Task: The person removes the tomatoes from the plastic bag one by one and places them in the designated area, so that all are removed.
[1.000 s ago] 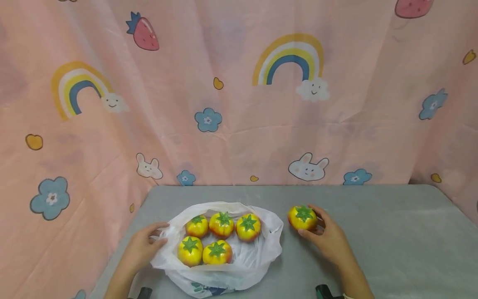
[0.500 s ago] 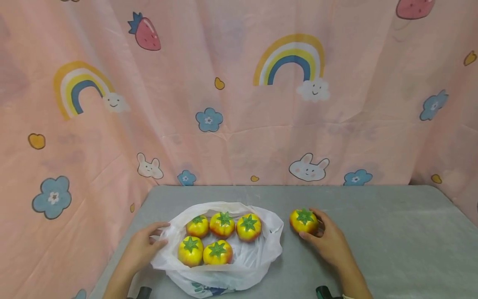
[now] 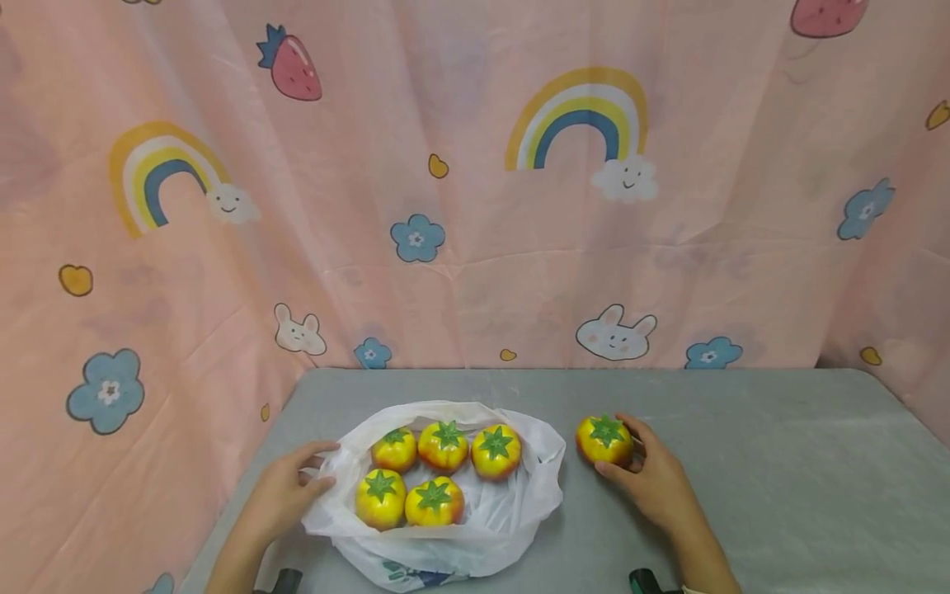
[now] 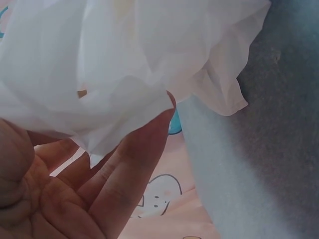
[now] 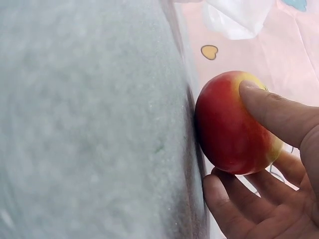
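Observation:
A white plastic bag lies with its mouth spread wide, and several yellow-red toy tomatoes with green star-shaped leaves sit inside. At its left edge my left hand holds the rim between thumb and fingers; in the left wrist view the thin plastic covers part of those fingers. Right of the bag, my right hand grips another toy tomato from its right side. In the right wrist view the thumb presses this tomato's red side, the fingers curve beneath, and it appears to touch the tabletop.
Both hands work over a grey table. A pink curtain printed with rainbows, flowers and rabbits hangs behind and along the left side. Dark device ends show near the wrists.
My right hand has come slightly down and toward me with its tomato, then stayed nearly still. The left hand, the bag and its tomatoes hold their places.

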